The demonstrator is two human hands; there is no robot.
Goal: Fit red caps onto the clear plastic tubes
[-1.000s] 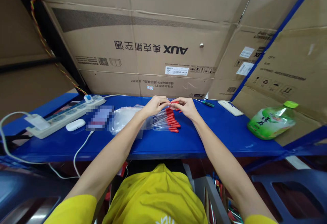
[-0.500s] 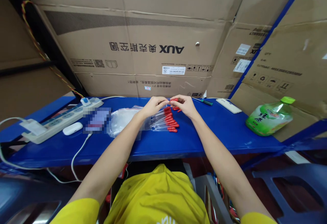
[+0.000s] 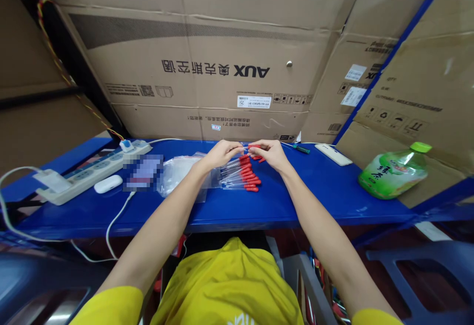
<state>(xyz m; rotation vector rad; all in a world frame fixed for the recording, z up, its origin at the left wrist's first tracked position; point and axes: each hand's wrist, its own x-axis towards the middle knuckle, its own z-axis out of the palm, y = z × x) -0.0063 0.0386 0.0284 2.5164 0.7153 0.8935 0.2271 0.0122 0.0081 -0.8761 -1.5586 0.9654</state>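
Note:
Both my hands meet above the back part of the blue table. My right hand (image 3: 272, 153) pinches the red end of a slim red-ended piece (image 3: 254, 146). The fingertips of my left hand (image 3: 224, 153) are closed at its thin, clear end; the exact contact is too small to make out. Just below lies a row of several similar slim clear pieces (image 3: 233, 182) with red ends pointing right. A few loose red parts (image 3: 258, 157) lie under my right hand. Flat clear plastic bags (image 3: 176, 174) are piled by my left forearm, partly hidden by it.
On the left are a power strip (image 3: 101, 169), a white earbud case (image 3: 108, 184) and a blurred phone (image 3: 143, 173). A green-handled screwdriver (image 3: 301, 149), a white phone (image 3: 333, 154) and a green drink bottle (image 3: 394, 172) are on the right. Cardboard (image 3: 215, 88) walls the back.
The view has shifted slightly. My hands have moved a little apart, and more of the slim piece shows between them. The row on the table looks unchanged.

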